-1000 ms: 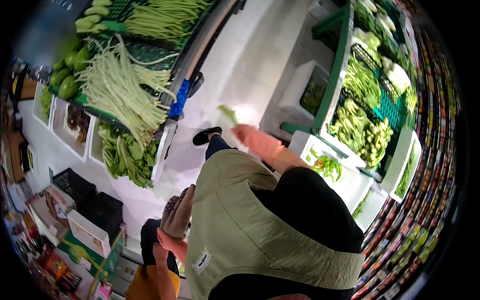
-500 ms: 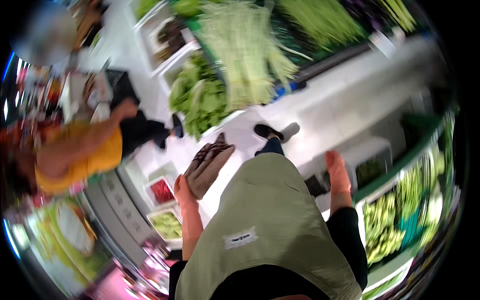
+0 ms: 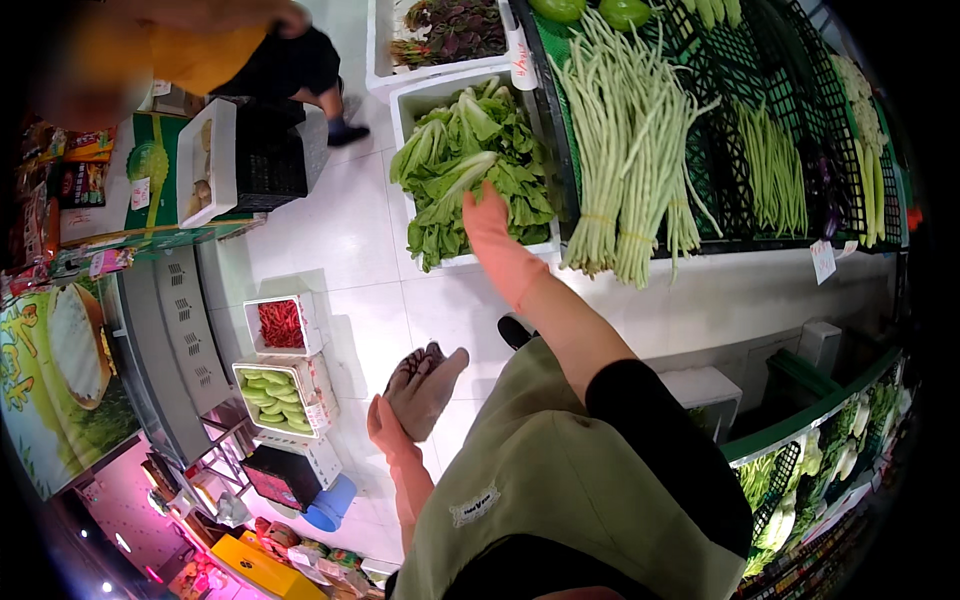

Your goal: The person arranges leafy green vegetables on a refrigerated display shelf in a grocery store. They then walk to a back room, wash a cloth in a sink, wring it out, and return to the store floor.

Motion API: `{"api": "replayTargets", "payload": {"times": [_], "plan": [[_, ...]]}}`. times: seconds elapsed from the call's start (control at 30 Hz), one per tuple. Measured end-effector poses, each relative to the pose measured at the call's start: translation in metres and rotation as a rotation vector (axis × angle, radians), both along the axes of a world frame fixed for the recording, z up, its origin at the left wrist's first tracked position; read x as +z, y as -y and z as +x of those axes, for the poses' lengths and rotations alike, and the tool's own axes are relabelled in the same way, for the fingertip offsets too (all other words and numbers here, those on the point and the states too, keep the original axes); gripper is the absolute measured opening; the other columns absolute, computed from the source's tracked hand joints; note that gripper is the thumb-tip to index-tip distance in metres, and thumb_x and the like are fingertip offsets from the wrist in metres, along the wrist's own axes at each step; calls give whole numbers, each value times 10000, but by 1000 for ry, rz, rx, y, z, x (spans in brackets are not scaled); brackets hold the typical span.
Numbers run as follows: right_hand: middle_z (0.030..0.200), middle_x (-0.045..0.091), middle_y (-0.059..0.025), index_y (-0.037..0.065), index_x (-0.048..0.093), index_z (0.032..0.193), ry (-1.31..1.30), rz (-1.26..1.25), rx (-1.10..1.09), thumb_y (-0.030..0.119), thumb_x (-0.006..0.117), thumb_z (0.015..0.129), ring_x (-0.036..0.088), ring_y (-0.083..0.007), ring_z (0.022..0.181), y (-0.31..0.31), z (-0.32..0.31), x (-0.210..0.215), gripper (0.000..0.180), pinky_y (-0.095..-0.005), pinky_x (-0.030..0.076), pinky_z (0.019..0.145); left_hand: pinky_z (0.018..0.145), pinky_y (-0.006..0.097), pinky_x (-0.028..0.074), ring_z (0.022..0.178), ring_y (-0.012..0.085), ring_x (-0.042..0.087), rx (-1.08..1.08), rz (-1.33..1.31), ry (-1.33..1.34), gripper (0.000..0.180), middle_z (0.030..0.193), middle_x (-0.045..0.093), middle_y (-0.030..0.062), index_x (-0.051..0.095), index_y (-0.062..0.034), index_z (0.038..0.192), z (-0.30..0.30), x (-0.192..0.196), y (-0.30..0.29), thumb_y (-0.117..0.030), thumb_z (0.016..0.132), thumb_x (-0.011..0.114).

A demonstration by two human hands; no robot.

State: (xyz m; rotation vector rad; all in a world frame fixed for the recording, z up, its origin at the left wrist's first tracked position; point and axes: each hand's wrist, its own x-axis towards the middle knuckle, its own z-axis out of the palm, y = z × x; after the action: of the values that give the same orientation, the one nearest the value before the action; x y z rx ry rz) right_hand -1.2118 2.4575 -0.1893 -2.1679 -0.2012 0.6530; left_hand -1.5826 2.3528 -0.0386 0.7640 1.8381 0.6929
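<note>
Orange-pink rubber gloves cover both my hands. My left hand (image 3: 388, 418) grips the edge of a brown cloth (image 3: 428, 394), dark-patterned on one side, which hangs over the floor. With the arm stretched forward, my right hand (image 3: 486, 216) touches green leafy lettuce (image 3: 455, 150). Its visible fingertips are slightly apart among the leaves, and the other fingers are partly hidden. The lettuce fills a white foam box (image 3: 402, 100) on the far side. Right of that box lies a big bundle of pale long beans (image 3: 625, 150), tied near the ends.
Dark leafy greens fill another foam box (image 3: 378, 70) beyond. Green beans (image 3: 775, 170) lie in black crates at right. Boxes of red chillies (image 3: 280, 324) and green gourds (image 3: 272, 400) stand left, near a blue bin (image 3: 332, 503). A person in yellow (image 3: 215, 50) stands far left.
My right hand has swung from my right side forward onto the lettuce. My view has turned, and the left hand still holds the cloth. The person in yellow appears farther up the picture.
</note>
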Motion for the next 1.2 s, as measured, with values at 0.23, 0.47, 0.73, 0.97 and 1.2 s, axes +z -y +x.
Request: {"api": "replayTargets", "payload": {"times": [0.23, 0.47, 0.73, 0.97, 1.2], "plan": [[1453, 435, -241, 20, 336, 1455, 512, -366, -4, 279, 675, 889, 500, -421, 1262, -40, 105, -47, 709, -486, 483, 976, 898, 381, 548, 1139, 266, 594, 284, -103, -118, 489, 1297, 601, 105, 578, -133, 1333, -11, 8, 12, -388, 928, 677], [1310, 595, -211, 47, 450, 1434, 118, -280, -65, 214, 673, 890, 598, -380, 1163, -39, 159, -122, 612, -437, 502, 931, 888, 396, 553, 1116, 260, 596, 329, -150, -90, 444, 1256, 615, 87, 605, -143, 1278, 4, -3, 10, -383, 914, 693], [1028, 681, -205, 61, 639, 1238, 192, 67, -182, 123, 602, 938, 640, -406, 935, -48, 90, -110, 309, -428, 521, 807, 914, 406, 539, 1149, 255, 580, 255, -180, -130, 462, 1290, 599, 72, 582, -147, 1321, 49, 7, -16, -368, 928, 683], [896, 656, -141, 78, 652, 1148, 529, 174, 119, 100, 672, 837, 644, -353, 831, -59, 45, -31, 312, -424, 524, 712, 924, 404, 536, 1169, 256, 573, 166, -169, -120, 458, 1327, 582, 54, 574, -147, 1335, 68, 9, -28, -358, 939, 669], [1006, 614, -67, 132, 606, 1155, 519, 24, 344, 147, 676, 826, 636, -289, 909, -56, 30, -21, 337, -417, 534, 740, 897, 395, 553, 1145, 246, 588, 143, -133, -73, 428, 1296, 607, 45, 599, -154, 1307, 61, -2, -26, -355, 937, 672]]}}
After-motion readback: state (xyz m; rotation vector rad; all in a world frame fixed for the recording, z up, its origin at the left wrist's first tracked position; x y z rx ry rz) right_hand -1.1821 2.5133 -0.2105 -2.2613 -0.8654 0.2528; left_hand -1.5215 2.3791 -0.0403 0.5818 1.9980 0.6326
